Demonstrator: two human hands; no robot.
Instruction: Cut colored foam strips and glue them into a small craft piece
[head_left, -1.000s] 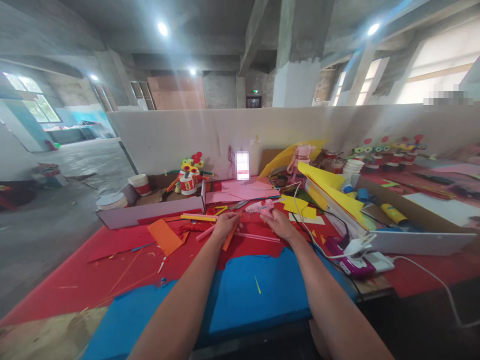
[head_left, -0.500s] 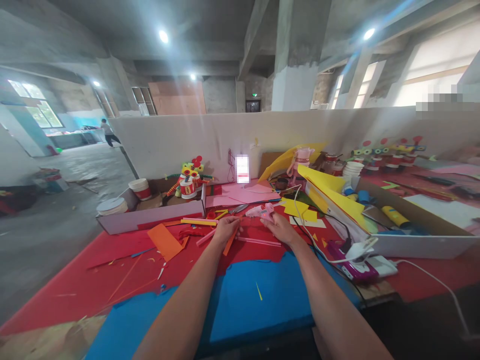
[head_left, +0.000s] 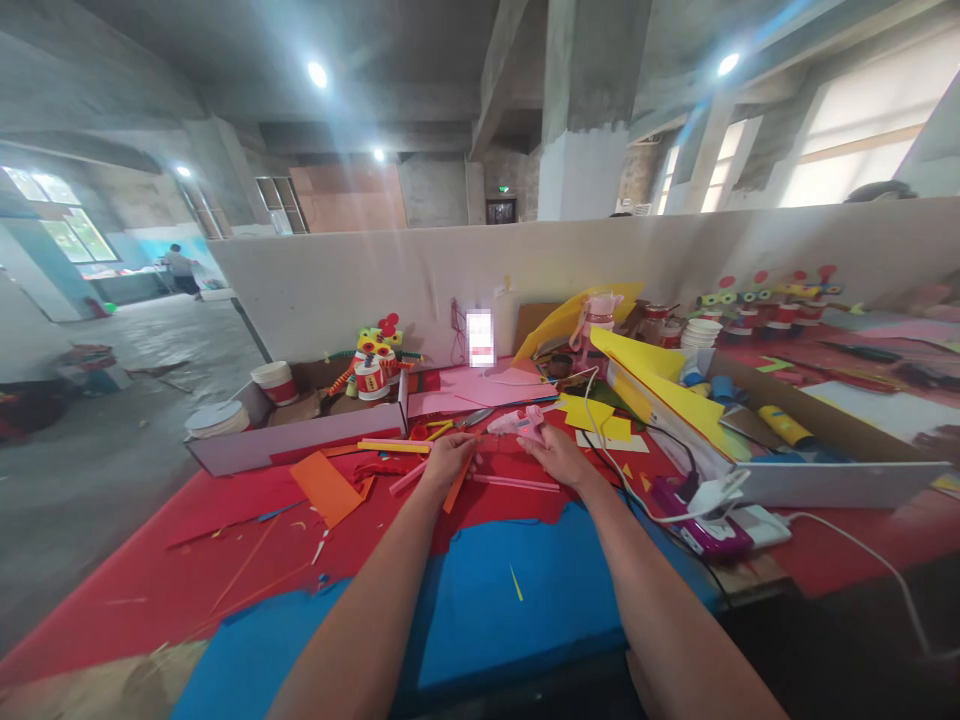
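My right hand [head_left: 559, 455] is closed round a pink glue gun [head_left: 517, 424], its nozzle pointing left toward my other hand. Between the fingers of my left hand [head_left: 451, 460] is an orange paper strip [head_left: 456, 490], which hangs down toward me. The two hands are a short way apart over the red table covering [head_left: 375, 560]. Pink paper strips [head_left: 517, 484] lie just below and between them. An orange paper piece [head_left: 327, 488] rests to the left, near yellow and pink strips [head_left: 394, 445]. Scissors [head_left: 476, 417] lie behind the glue gun.
At left stands a box [head_left: 300, 435] with cups and a paper-cup figure [head_left: 371, 365]. On the right are a purple power strip [head_left: 701, 520], cables and a box [head_left: 840, 485] of paper rolls. Blue sheeting [head_left: 525, 610] covers the near edge. A lit phone [head_left: 481, 338] leans behind.
The camera view has shifted slightly. Both hands keep their holds with hardly any movement. A distant person at the left has moved further left.
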